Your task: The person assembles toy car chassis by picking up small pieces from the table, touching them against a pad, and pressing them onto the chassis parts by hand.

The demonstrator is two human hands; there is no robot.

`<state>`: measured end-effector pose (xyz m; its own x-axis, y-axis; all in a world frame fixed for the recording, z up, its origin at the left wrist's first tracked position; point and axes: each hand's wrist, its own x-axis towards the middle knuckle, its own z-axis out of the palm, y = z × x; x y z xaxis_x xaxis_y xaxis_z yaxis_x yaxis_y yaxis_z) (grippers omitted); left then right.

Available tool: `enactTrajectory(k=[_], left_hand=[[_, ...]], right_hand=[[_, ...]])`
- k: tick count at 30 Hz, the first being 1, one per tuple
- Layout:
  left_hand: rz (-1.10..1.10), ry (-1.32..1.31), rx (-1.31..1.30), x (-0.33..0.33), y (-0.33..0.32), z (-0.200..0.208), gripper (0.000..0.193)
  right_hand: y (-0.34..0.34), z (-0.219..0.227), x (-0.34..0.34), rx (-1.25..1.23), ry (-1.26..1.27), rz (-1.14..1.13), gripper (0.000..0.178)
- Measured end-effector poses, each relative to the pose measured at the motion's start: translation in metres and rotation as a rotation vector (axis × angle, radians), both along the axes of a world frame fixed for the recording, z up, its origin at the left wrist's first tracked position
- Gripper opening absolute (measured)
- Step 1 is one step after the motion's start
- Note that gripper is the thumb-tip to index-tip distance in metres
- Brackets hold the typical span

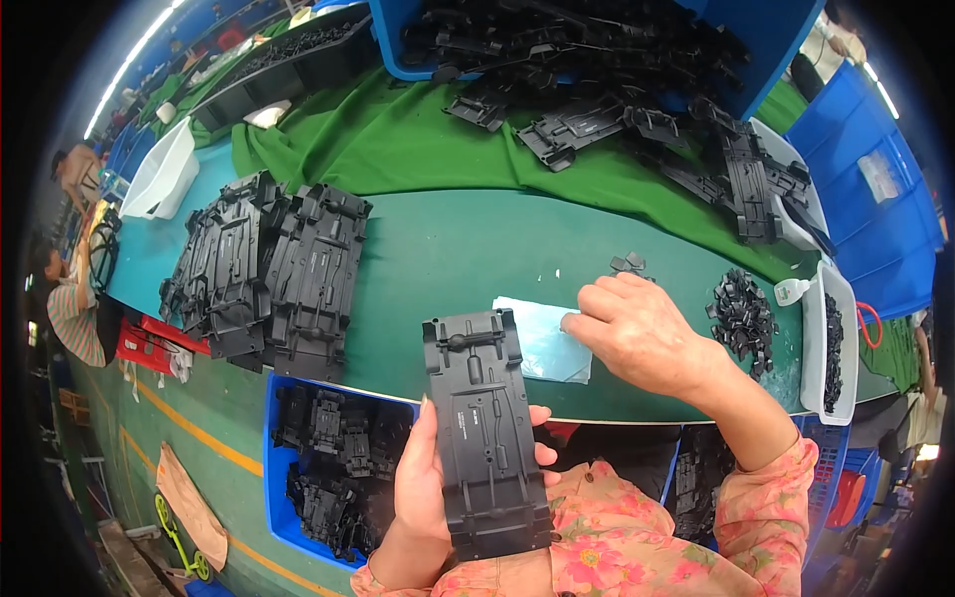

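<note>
My left hand (423,483) grips a long black plastic chassis plate (487,428) from beneath, its fingertips curling round the right edge. The plate stands tilted toward me, with moulded ribs and bosses showing. Above a pale blue sheet (542,350) lying on the green table, my right hand (642,333) is closed in a pinch. Whatever sits between those fingertips is too small or hidden to make out. Just beyond that hand lie several small black pieces (629,265). A heap of similar pieces (744,318) is at its right.
Stacked chassis plates (316,269) stand on the table's left. A blue bin (393,55) spills more plates onto green cloth (398,139). On the right are a white tray (846,338) and small bottle (791,291). Below the table edge sits another blue bin (279,478).
</note>
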<state>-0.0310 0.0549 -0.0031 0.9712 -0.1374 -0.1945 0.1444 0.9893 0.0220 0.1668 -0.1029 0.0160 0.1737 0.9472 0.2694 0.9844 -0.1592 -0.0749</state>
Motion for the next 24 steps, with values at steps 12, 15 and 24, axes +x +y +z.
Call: enactTrajectory(k=[12, 15, 24], left_hand=[[-0.046, -0.002, -0.031, 0.004, -0.005, 0.002, 0.076], [-0.104, -0.036, -0.027, 0.006, -0.011, 0.001, 0.077], [-0.337, 0.023, 0.09, 0.021, -0.036, -0.001, 0.072]], right_hand=[[-0.011, 0.009, -0.004, 0.175, 0.667, -0.258, 0.003], [-0.024, 0.019, 0.001, 0.134, 1.211, -0.514, 0.011], [-0.056, 0.025, -0.01, 0.362, 1.654, -0.519, 0.01]])
